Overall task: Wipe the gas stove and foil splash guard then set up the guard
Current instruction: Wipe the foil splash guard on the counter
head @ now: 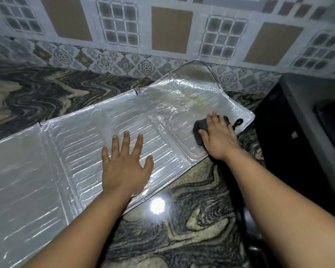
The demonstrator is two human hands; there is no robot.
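Observation:
The foil splash guard [70,144] lies unfolded and flat on the marble counter, its ribbed silver panels running from the lower left to the upper right. My left hand [125,165] presses flat on a middle panel with fingers spread. My right hand [218,135] rests on a dark grey cloth [199,128] on the right-hand panel, fingers laid over it and thumb at its side. A black loop [239,122] of the cloth sticks out to the right. Yellowish stains [193,99] mark the panel beyond the cloth. The gas stove [306,105] is dark at the far right, mostly out of view.
The black and cream marble counter [191,219] extends in front of the guard and to its far left. A patterned tile wall [124,35] stands right behind. The stove's raised grey edge lies just right of the guard's end.

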